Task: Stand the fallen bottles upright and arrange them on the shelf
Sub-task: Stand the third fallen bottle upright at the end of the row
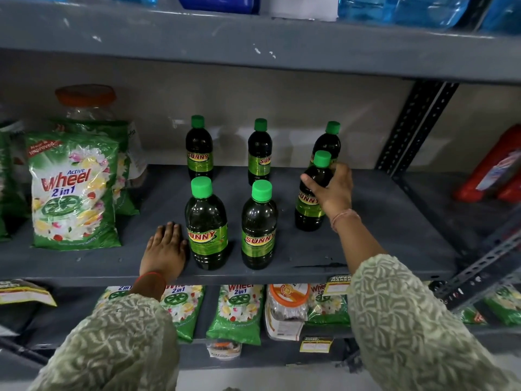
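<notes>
Several dark bottles with green caps and "SUNNY" labels stand upright on the grey shelf (380, 244). Three are in a back row: left (199, 148), middle (259, 152) and right (329, 139). Two are in front: left (207, 224) and middle (258, 225). My right hand (334, 190) is wrapped around a sixth bottle (310, 204) at the front right, upright with its base on or just above the shelf. My left hand (166, 249) lies flat on the shelf, palm down, fingers together, just left of the front-left bottle and holding nothing.
A green "Wheel" detergent bag (73, 190) leans at the shelf's left, with a clear jar with an orange lid (86, 101) behind it. Red packs (493, 167) lie at the right, past a perforated metal upright (414, 125). More detergent bags (236, 311) fill the shelf below.
</notes>
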Motion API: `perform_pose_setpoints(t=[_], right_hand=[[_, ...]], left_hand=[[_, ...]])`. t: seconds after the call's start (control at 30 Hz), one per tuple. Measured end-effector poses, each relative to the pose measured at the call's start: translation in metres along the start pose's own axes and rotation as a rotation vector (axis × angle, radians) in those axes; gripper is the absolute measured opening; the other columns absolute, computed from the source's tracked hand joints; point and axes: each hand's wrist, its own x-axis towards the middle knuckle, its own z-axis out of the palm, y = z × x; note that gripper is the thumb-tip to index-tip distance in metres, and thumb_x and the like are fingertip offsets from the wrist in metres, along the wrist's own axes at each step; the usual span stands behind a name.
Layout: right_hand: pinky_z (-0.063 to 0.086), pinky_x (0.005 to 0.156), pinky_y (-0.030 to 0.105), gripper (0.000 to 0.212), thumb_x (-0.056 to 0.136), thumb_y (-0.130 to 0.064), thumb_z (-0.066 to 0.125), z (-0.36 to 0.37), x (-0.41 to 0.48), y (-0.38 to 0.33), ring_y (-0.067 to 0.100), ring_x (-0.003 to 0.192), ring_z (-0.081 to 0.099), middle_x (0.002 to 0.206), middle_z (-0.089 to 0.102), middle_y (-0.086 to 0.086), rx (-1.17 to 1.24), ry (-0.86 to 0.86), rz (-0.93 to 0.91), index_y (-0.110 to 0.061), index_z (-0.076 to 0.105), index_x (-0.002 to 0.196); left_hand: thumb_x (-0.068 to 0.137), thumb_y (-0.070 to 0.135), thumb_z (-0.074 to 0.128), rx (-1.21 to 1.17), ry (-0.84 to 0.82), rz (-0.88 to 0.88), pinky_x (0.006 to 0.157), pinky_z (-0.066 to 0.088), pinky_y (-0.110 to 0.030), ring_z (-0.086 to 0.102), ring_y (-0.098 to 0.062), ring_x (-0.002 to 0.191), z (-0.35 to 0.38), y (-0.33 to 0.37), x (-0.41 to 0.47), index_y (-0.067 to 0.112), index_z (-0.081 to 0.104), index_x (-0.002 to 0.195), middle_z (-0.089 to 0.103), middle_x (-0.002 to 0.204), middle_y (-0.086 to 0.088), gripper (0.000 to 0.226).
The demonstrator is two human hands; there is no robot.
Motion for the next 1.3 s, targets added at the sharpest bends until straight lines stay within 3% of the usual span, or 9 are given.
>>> perform_pose_setpoints(t=[0.1,0.17,0.3,0.53,0.83,1.0,1.3], right_hand=[[0.040,0.098,0.033,0.042,0.078,-0.019,0.068,0.002,-0.003,0.003,0.028,0.114,0.051,0.122,0.054,0.017,0.100,-0.034,-0.022,-0.007,0.053,0.116],[0.038,0.100,0.031,0.043,0.083,-0.015,0.061,0.000,-0.001,0.004,0.023,0.115,0.051,0.128,0.056,0.014,0.177,-0.142,0.028,-0.012,0.051,0.124],[0.032,0.111,0.042,0.051,0.086,-0.021,0.058,-0.001,0.001,0.004,0.024,0.130,0.040,0.143,0.042,0.008,0.271,-0.261,0.064,-0.020,0.040,0.134],[0.035,0.096,0.028,0.047,0.088,-0.018,0.056,-0.006,-0.009,0.000,0.016,0.113,0.046,0.131,0.052,0.009,0.275,-0.270,0.080,-0.017,0.041,0.133],[0.038,0.104,0.036,0.047,0.087,-0.018,0.056,-0.033,-0.058,0.013,0.021,0.122,0.048,0.131,0.054,0.008,0.289,-0.399,0.015,-0.012,0.043,0.132],[0.040,0.104,0.038,0.064,0.076,-0.036,0.057,-0.039,-0.069,0.016,0.021,0.124,0.049,0.133,0.054,0.008,0.292,-0.444,0.000,-0.013,0.041,0.133],[0.038,0.108,0.046,0.066,0.076,-0.039,0.057,-0.041,-0.070,0.017,0.021,0.125,0.049,0.134,0.053,0.009,0.270,-0.447,-0.006,-0.013,0.040,0.134]], left_hand=[[0.097,0.024,0.025,0.001,-0.002,0.001,0.121,0.009,-0.040,0.005,-0.026,0.147,0.001,0.000,0.000,0.008,0.010,0.146,0.007,0.158,-0.009,0.053],[0.097,0.025,0.024,-0.001,-0.002,-0.002,0.121,0.009,-0.040,0.004,-0.026,0.147,0.001,0.000,0.000,0.009,0.009,0.146,0.006,0.159,-0.009,0.053],[0.097,0.025,0.024,0.010,-0.004,0.000,0.121,0.009,-0.040,0.004,-0.026,0.147,0.000,0.001,0.000,0.009,0.008,0.146,0.006,0.159,-0.009,0.054],[0.097,0.024,0.025,0.042,0.005,0.015,0.121,0.012,-0.043,0.007,-0.028,0.146,0.001,0.000,0.000,0.008,0.011,0.146,0.009,0.158,-0.011,0.054],[0.097,0.026,0.023,0.017,-0.010,-0.002,0.121,0.008,-0.040,0.004,-0.026,0.147,0.000,0.000,0.000,0.009,0.008,0.146,0.006,0.159,-0.009,0.053],[0.097,0.025,0.024,0.025,-0.001,-0.002,0.121,0.008,-0.041,0.005,-0.027,0.147,0.000,0.002,-0.002,0.007,0.010,0.146,0.007,0.158,-0.010,0.053],[0.098,0.027,0.023,0.002,-0.011,-0.013,0.121,0.007,-0.039,0.004,-0.026,0.147,-0.001,0.001,0.000,0.008,0.010,0.146,0.006,0.159,-0.009,0.053]])
